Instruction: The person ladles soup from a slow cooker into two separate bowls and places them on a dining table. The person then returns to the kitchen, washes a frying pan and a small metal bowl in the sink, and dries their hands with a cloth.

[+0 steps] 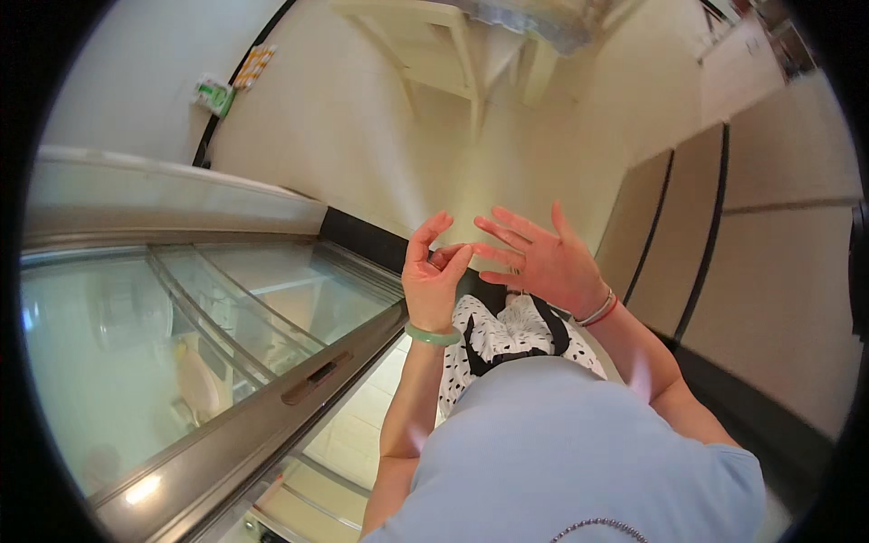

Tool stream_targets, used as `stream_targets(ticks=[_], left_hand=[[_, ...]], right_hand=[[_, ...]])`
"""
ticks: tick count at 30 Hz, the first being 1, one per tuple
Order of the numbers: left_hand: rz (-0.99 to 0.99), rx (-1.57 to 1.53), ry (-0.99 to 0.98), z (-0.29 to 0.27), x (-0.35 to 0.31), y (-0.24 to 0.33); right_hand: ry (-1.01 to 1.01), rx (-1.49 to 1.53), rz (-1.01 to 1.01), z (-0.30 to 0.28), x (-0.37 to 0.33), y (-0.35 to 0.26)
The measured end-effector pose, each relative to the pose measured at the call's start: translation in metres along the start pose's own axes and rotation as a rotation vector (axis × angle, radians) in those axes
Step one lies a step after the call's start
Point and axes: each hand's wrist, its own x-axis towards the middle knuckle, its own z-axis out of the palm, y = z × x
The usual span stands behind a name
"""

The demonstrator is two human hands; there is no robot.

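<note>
My left hand (432,282), with a pale green bangle at its wrist, is raised in front of my body. Its index finger and thumb stand apart, while the other fingers bend inward. My right hand (554,264) is spread beside it, palm showing and fingers apart, with thin bands at the wrist. The left thumb tip meets a fingertip of the right hand, or nearly so; I cannot tell which. No object shows in either hand. Below them appears a white cloth with black spots (520,330), crossed by black bands.
At the left stands a glass door (100,335) in a metal frame with a recessed pull (317,378). Tan panels (787,271) with dark gaps rise on the right. A cream chair (434,54) is ahead. A green-and-white package (214,96) lies by the far left wall.
</note>
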Motion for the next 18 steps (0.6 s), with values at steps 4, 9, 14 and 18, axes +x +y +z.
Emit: stream_targets(ticks=[4, 9, 14, 18], left_hand=[[0.025, 0.038, 0.05, -0.016, 0.025, 0.002], [0.036, 0.102, 0.119, -0.031, 0.087, 0.011], [0.061, 0.238, 0.105, -0.049, 0.18, 0.028], [0.03, 0.24, 0.081, -0.059, 0.243, 0.058]], right_hand=[[-0.074, 0.072, 0.084, -0.019, 0.044, -0.007], [-0.1, 0.098, 0.136, -0.031, 0.116, -0.032], [-0.079, 0.06, 0.153, -0.023, 0.202, -0.082], [-0.076, 0.048, 0.167, -0.007, 0.263, -0.114]])
